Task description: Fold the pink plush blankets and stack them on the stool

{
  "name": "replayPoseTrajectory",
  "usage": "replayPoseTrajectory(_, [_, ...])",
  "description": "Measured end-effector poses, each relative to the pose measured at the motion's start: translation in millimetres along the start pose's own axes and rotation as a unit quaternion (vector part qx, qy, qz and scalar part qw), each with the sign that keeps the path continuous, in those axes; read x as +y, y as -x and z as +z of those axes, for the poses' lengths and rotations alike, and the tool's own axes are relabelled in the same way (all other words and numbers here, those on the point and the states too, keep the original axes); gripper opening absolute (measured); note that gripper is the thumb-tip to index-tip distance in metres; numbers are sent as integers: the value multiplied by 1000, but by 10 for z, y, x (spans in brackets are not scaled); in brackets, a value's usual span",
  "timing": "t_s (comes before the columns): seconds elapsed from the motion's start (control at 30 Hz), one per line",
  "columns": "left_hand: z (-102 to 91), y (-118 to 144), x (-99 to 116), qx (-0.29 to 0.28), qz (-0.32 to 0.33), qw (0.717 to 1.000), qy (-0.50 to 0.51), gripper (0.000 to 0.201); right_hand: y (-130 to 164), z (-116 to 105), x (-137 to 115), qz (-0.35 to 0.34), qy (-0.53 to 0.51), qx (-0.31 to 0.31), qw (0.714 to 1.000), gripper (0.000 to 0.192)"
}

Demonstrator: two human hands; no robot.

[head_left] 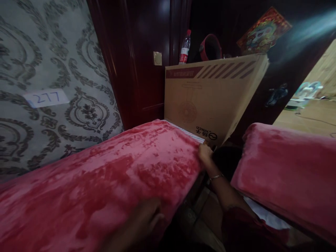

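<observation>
A pink plush cover (pixel 105 175) with darker red patches lies over a long padded surface along the wall. My right hand (pixel 206 153), with a bangle at the wrist, is closed on the cover's far right corner. Beside that hand, a strip of striped fabric (pixel 187 132) shows under the cover's far edge. My left hand (pixel 144 215) is low over the cover near its front right edge. Motion blurs its fingers, and whether it grips the plush is unclear.
Behind the far end stands a large cardboard box (pixel 207 98), with a bottle (pixel 185 47) and a red band-like object (pixel 210 47) on top. Another pink plush-covered seat (pixel 291 164) is at right. Dark red wood panels (pixel 139 52) and patterned wallpaper (pixel 52 63) border the space.
</observation>
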State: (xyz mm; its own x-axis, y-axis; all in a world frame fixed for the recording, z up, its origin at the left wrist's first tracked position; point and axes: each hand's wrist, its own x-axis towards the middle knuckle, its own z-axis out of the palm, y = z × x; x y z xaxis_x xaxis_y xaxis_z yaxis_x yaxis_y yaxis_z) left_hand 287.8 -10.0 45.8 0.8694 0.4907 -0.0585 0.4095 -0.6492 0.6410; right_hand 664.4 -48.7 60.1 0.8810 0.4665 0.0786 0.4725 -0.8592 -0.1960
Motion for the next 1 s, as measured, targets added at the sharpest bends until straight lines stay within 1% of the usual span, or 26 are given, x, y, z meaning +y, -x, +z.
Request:
replayPoseTrajectory(0.07, [-135, -93, -40, 41, 46, 998, -27, 21, -23, 38, -2, -9, -5, 11, 1000, 37])
replayPoseTrajectory(0.13, [-305, -261, -129, 94, 86, 989, -69, 25, -75, 72, -14, -18, -14, 27, 999, 38])
replayPoseTrajectory(0.17, [-392, -366, -193, 112, 93, 985, -96, 26, -112, 87, -20, -20, -20, 35, 999, 39])
replayPoseTrajectory(0.23, [-541, -586, -351, 129, 81, 975, -164, 35, -204, 114, -28, -17, -35, 44, 998, 41])
replayPoseTrajectory(0.3, [-622, -769, -520, 132, 39, 962, -236, 49, -306, 137, -26, -6, -52, 50, 997, 42])
replayPoseTrajectory(0.33, [-629, -833, -600, 130, 15, 955, -266, 52, -357, 149, -22, 2, -61, 52, 997, 42])
replayPoseTrajectory(0.4, [-581, -898, -735, 131, -19, 942, -307, 55, -453, 178, -14, 19, -76, 53, 996, 41])
replayPoseTrajectory(0.47, [-486, -901, -833, 137, -28, 933, -332, 55, -540, 213, -15, 35, -86, 48, 995, 39])
replayPoseTrajectory(0.57, [-368, -868, -911, 143, -20, 924, -353, 55, -655, 271, -44, 47, -95, 30, 994, 37])
replayPoseTrajectory(0.67, [-342, -859, -942, 139, -19, 925, -354, 54, -761, 310, -88, 47, -100, 17, 994, 32])
replayPoseTrajectory(0.77, [-354, -877, -974, 145, -14, 925, -350, 54, -860, 309, -101, 70, -105, 16, 992, 28])
replayPoseTrajectory(0.9, [-349, -891, -1037, 143, -8, 927, -347, 55, -974, 249, -28, 138, -120, 40, 982, 30])
replayPoseTrajectory(0.97, [-338, -890, -1072, 144, -2, 929, -340, 55, -1015, 217, 21, 161, -131, 59, 976, 32])
replayPoseTrajectory(1.0, [-331, -888, -1088, 147, 2, 931, -335, 55, -1030, 207, 41, 166, -136, 69, 974, 36])
